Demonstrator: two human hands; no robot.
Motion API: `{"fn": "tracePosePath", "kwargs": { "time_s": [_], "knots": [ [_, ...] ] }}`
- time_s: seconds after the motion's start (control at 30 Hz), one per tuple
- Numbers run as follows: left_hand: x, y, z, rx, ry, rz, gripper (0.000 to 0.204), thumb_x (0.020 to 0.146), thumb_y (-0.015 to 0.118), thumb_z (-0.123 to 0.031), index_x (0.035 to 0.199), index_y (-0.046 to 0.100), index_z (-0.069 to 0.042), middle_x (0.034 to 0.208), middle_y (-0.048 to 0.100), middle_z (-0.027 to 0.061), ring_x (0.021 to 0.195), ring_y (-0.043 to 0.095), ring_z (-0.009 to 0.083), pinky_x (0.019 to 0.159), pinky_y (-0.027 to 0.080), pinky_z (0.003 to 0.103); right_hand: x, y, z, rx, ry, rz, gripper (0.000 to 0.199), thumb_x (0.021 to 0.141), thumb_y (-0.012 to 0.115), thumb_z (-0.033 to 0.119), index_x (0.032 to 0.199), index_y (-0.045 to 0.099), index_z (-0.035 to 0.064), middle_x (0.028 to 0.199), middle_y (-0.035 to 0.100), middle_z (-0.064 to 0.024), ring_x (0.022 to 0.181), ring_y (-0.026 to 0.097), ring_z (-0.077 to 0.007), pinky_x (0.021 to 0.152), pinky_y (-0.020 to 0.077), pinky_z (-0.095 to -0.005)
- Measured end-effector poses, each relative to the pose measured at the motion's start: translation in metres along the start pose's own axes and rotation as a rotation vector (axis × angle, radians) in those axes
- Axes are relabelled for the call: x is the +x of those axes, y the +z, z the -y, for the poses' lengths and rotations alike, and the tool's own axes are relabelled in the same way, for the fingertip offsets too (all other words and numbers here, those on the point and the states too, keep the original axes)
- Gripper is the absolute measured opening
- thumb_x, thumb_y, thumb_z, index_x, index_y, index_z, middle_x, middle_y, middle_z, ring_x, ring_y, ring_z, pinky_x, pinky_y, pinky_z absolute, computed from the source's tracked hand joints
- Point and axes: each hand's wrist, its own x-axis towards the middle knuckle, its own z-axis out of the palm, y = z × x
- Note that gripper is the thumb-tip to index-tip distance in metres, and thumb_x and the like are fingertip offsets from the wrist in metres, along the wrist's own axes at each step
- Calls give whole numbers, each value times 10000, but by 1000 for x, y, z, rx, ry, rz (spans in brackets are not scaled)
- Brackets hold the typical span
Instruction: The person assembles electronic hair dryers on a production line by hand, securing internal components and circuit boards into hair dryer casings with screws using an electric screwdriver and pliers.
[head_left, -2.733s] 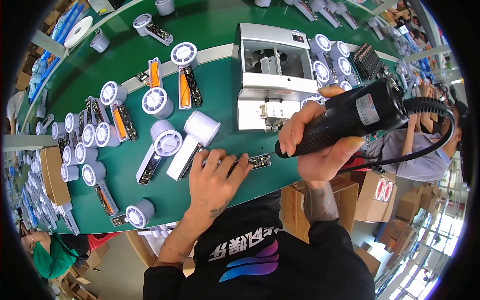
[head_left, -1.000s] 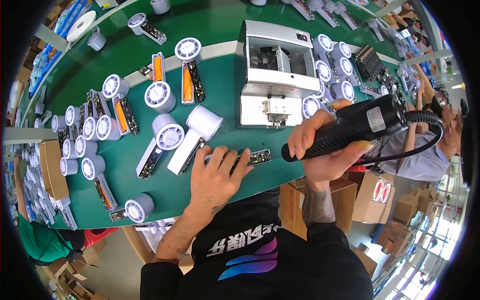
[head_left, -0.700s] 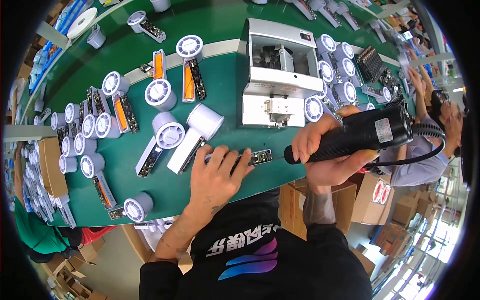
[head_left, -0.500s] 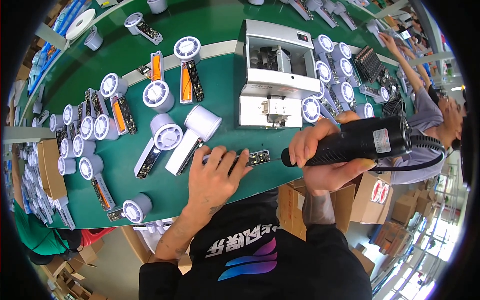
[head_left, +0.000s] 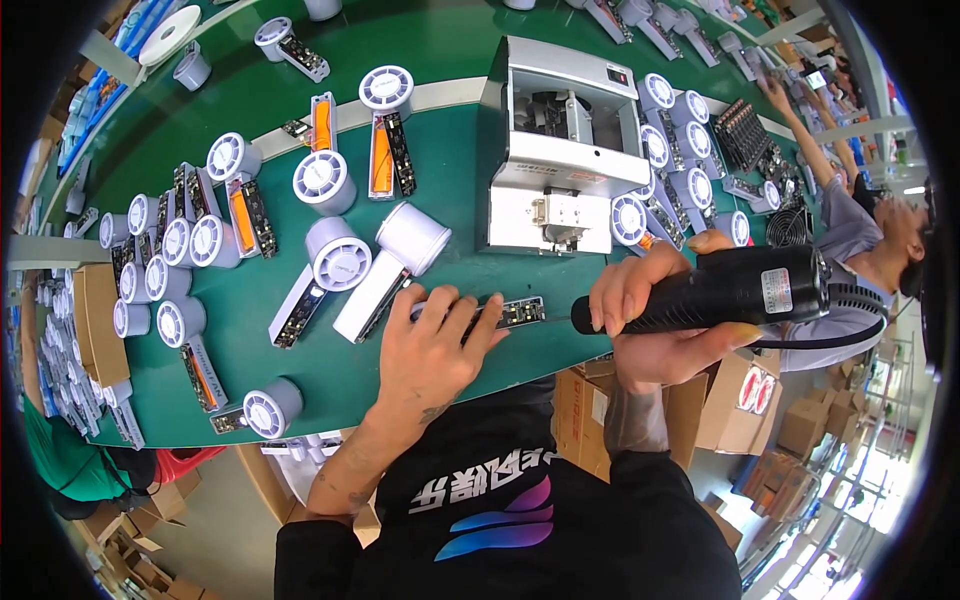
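My left hand (head_left: 432,342) presses down on a narrow grey housing with a circuit board (head_left: 522,312) in it. Its fingers are curled over the housing, hiding most of it; the board's right end shows past the fingertips. In my right hand (head_left: 645,315) is a black electric screwdriver (head_left: 710,295), lying level with its nose toward that end. Whether its thin bit touches the board I cannot tell. Just beyond my left hand lie two handheld fans, a white-handled fan (head_left: 413,240) and a fan with its board exposed (head_left: 338,258).
A silver screw-feeding machine (head_left: 560,150) stands beyond my hands. Several fans with open handles (head_left: 212,242) crowd the left; more fans (head_left: 690,188) stand right of the machine. Cardboard boxes (head_left: 740,400) are below the table's right edge. A co-worker's arm (head_left: 805,140) reaches in at far right.
The view has shifted slightly. Both hands keep nearly the same pose, with the screwdriver still pointing at the board's right end.
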Motion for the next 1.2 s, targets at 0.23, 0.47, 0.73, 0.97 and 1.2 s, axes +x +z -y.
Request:
{"fn": "tracePosePath", "kwargs": {
  "time_s": [0.23,0.47,0.73,0.97,1.2],
  "knots": [
    [1,-1,-1,-2,-2,0,351,760,770,-279,1052,731,-88,892,594,24,951,544,210,836,449,412,-3,2,0,-5,25,-4,837,867,381,823,1353,301,148,686,487,-69,461,485,-174,439,435,-334],
    [0,-1,0,-3,1,-6,342,762,770,-277,1044,732,-88,884,589,22,947,542,209,832,450,408,2,1,0,-16,45,-43,810,858,373,835,1309,323,164,688,491,-68,459,485,-168,444,449,-321],
    [-1,-1,0,-7,4,-2,342,770,766,-280,1046,732,-81,893,589,23,954,537,207,824,447,403,-7,11,-1,-126,-50,37,834,835,467,817,1308,320,146,674,479,-67,454,480,-169,410,436,-310],
    [-1,-2,0,-15,4,14,339,783,759,-281,1054,729,-79,899,593,26,962,537,207,827,443,404,-6,7,-3,-51,-45,110,864,832,488,810,1339,311,133,677,483,-71,470,489,-176,413,439,-317],
    [0,0,1,-16,3,7,342,785,760,-284,1055,727,-75,901,595,33,962,538,213,833,445,410,-5,9,1,-63,-28,41,890,840,459,819,1386,289,137,685,492,-70,468,493,-174,422,447,-318]
  ]
}}
